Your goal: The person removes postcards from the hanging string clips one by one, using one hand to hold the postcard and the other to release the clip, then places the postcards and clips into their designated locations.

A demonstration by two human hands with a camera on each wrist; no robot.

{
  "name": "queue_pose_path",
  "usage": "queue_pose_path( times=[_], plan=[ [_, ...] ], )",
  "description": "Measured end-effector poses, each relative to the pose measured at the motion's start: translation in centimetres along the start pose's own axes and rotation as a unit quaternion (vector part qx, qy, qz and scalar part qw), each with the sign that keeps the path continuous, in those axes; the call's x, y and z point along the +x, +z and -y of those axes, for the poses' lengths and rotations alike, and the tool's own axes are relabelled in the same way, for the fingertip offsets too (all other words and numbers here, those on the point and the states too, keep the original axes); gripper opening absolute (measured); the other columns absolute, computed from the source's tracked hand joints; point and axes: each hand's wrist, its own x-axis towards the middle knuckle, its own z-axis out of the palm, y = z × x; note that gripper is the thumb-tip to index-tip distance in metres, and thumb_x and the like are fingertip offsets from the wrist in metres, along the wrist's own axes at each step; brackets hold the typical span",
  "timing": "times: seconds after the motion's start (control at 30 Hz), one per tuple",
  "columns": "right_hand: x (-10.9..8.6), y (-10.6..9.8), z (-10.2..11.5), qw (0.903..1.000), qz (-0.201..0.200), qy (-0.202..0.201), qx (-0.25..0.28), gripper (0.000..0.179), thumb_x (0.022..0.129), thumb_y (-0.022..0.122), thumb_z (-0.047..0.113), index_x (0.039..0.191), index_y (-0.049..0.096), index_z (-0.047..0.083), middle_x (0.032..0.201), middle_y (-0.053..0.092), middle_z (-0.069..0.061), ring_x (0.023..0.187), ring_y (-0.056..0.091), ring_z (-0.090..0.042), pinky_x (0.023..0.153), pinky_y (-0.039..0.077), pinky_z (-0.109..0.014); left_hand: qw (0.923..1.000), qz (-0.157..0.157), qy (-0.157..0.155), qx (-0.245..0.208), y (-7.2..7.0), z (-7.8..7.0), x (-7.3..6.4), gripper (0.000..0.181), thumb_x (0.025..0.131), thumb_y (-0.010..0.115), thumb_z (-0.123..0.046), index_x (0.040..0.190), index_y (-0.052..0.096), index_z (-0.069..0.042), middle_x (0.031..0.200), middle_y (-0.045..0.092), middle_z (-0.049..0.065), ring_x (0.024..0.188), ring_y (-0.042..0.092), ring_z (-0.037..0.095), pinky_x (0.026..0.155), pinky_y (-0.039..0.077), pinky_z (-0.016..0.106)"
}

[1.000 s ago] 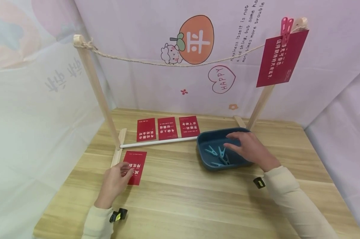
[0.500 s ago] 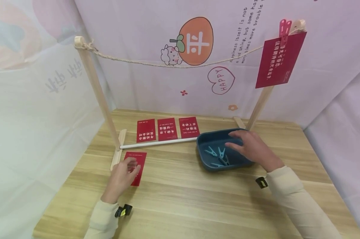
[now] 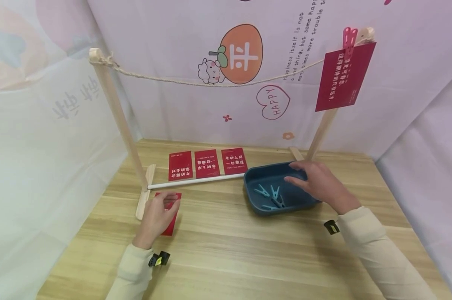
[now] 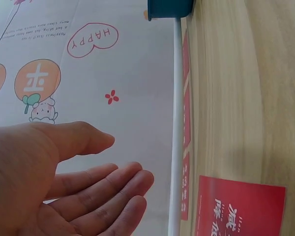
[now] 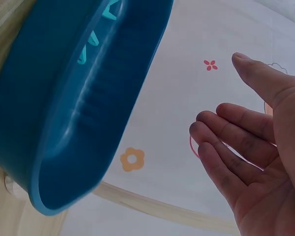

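Note:
My left hand point(image 3: 156, 216) hovers above a red card point(image 3: 170, 227) lying on the table and hides part of it. In the left wrist view the fingers are loosely bent, the thumb stands apart, and nothing is held; the red card point(image 4: 241, 209) lies off to the side. Over the right part of a blue tray point(image 3: 261, 210) is my right hand point(image 3: 321, 183), relaxed and holding nothing. Several light-blue clothespins point(image 3: 272, 193) lie in the tray. The right wrist view shows the tray point(image 5: 27, 98) beside the hand, with a gap between them.
Three red cards point(image 3: 207, 163) lie in a row behind a white rod point(image 3: 196, 181). A rope point(image 3: 211, 84) sags between two wooden posts point(image 3: 118, 116). Near its right end a pink clothespin point(image 3: 348, 39) holds a hanging red card point(image 3: 342, 83). A printed cloth stands behind.
My left hand has risen off the red card and shifted slightly right and forward. The right hand stays over the tray. The head view has tilted and shifted a little.

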Motion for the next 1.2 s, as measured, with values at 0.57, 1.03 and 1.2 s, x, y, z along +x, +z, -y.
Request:
queue_pose_path(
  times=[0.57, 1.03, 1.2],
  plan=[
    [-0.2, -2.7, 0.7, 0.9996, 0.013, 0.016, -0.02, 0.059, 0.096, 0.079, 0.035, 0.14, 0.063, -0.002, 0.139, 0.067, -0.027, 0.129, 0.064, -0.046, 0.104, 0.055, -0.062, 0.9981, -0.002, 0.048, -0.037, 1.1, -2.6, 1.7, 0.032, 0.098, 0.073, -0.011, 0.127, 0.068, 0.003, 0.117, 0.077, 0.018, 0.111, 0.075, 0.035, 0.1, 0.061, 0.052],
    [-0.4, -3.6, 1.1, 0.999, -0.013, -0.005, -0.042, 0.057, 0.093, 0.083, 0.032, 0.136, 0.067, -0.001, 0.132, 0.071, -0.026, 0.124, 0.068, -0.045, 0.103, 0.056, -0.061, 0.9956, 0.001, 0.074, -0.057, 2.1, -4.5, 2.9, 0.033, 0.098, 0.074, -0.014, 0.128, 0.069, 0.001, 0.116, 0.078, 0.015, 0.112, 0.075, 0.034, 0.102, 0.06, 0.051],
    [-0.5, -3.5, 1.2, 0.9988, -0.019, -0.006, -0.045, 0.056, 0.092, 0.084, 0.032, 0.135, 0.068, 0.0, 0.131, 0.072, -0.025, 0.123, 0.069, -0.044, 0.103, 0.057, -0.061, 0.994, 0.005, 0.086, -0.067, 2.2, -5.2, 3.3, 0.032, 0.098, 0.074, -0.013, 0.126, 0.069, 0.001, 0.116, 0.078, 0.015, 0.111, 0.076, 0.033, 0.101, 0.061, 0.048]
  ],
)
